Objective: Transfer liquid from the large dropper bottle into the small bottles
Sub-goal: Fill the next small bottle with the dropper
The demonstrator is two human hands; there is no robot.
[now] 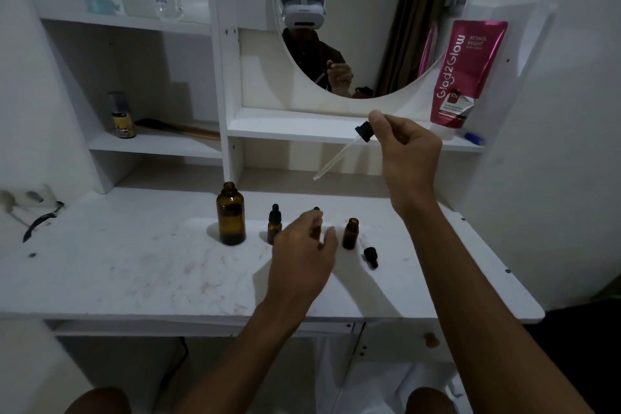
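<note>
Right hand (405, 148) raised above the table (134, 265), pinching the black bulb of the dropper (342, 155), glass tube slanting down-left. Left hand (302, 255) low, fingers loosely curled around the middle small bottle (316, 228); grip unclear. Big brown bottle (231, 215) uncapped at left. Capped small bottle (274, 225) beside it; open small bottle (350, 233) right, loose cap (371, 256) nearby.

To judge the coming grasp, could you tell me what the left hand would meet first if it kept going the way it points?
Probably the middle small bottle, right at the left hand's fingertips and partly hidden by them; contact itself is unclear.
</note>
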